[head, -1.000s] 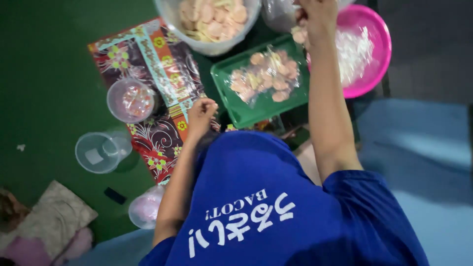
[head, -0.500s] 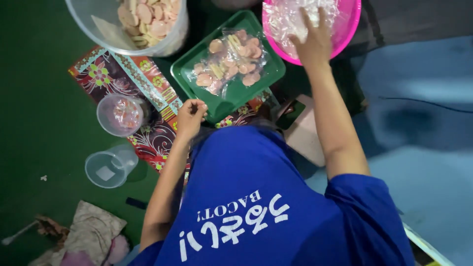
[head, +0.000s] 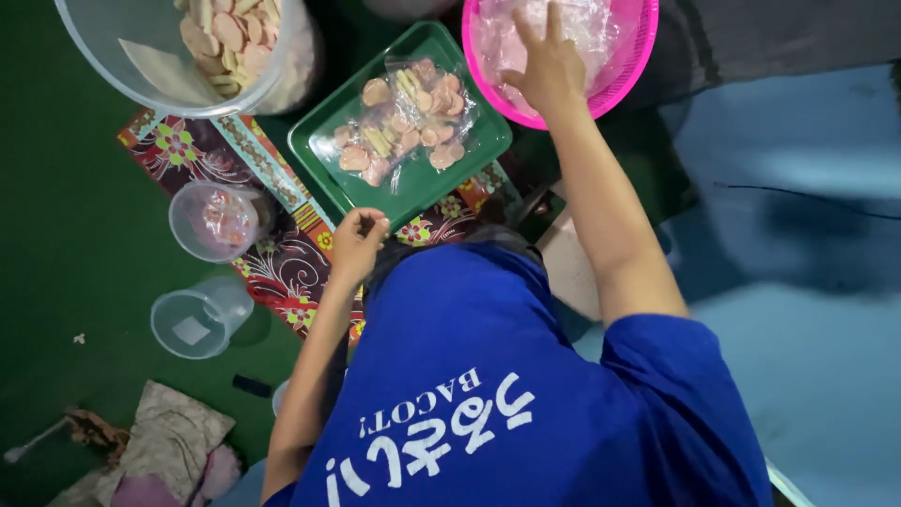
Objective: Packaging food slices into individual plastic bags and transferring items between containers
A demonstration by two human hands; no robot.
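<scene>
Right hand (head: pixel 547 68) is stretched out into the pink basket (head: pixel 631 66), fingers spread apart and resting on the clear plastic bags (head: pixel 582 23) inside, not pinching anything that I can see. Left hand (head: pixel 358 239) sits lower, just below the green tray (head: pixel 324 155), fingers curled together; can't tell if that grip holds something. The tray carries bagged pink and yellow crackers (head: pixel 404 117). A big clear tub (head: pixel 141 75) with more crackers is up left, and two small clear cups (head: pixel 211 221) stand by the patterned cloth (head: pixel 282 272).
</scene>
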